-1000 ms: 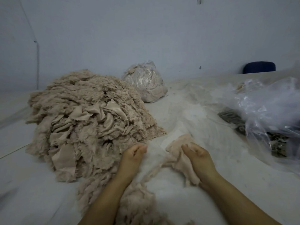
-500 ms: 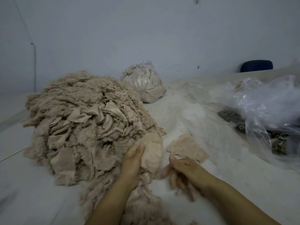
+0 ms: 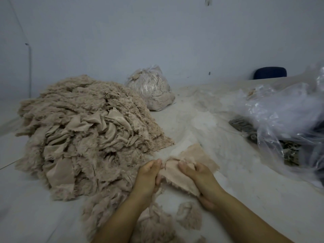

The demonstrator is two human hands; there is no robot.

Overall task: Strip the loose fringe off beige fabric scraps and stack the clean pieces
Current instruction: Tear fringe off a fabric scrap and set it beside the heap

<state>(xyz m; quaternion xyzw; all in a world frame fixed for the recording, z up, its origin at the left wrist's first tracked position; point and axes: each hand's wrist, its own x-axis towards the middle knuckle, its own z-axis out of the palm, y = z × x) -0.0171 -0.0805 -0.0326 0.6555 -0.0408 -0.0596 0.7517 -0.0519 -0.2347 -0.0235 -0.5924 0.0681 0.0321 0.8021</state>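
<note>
While both hands work at about 6 o'clock in the view, a small beige fabric scrap is stretched between them, soft, matte and frayed along its lower edge. The left hand curls its fingers round the scrap's left edge; the right hand pinches the scrap's upper right part, with the cloth draped across its palm side. Another flat beige piece lies on the desk just beyond the hands, at 12 o'clock from them. At 10 o'clock rises a big rounded heap of scraps, fuzzy with fringe and showing smooth folded patches. Fluffy tufts of loose fringe lie at 6 o'clock, between the forearms. At 12 o'clock, far back, stands a bulging clear plastic bag stuffed with pale fluff. At 3 o'clock crinkled clear plastic sheeting covers darker grey scraps. A pale wall stands behind.
</note>
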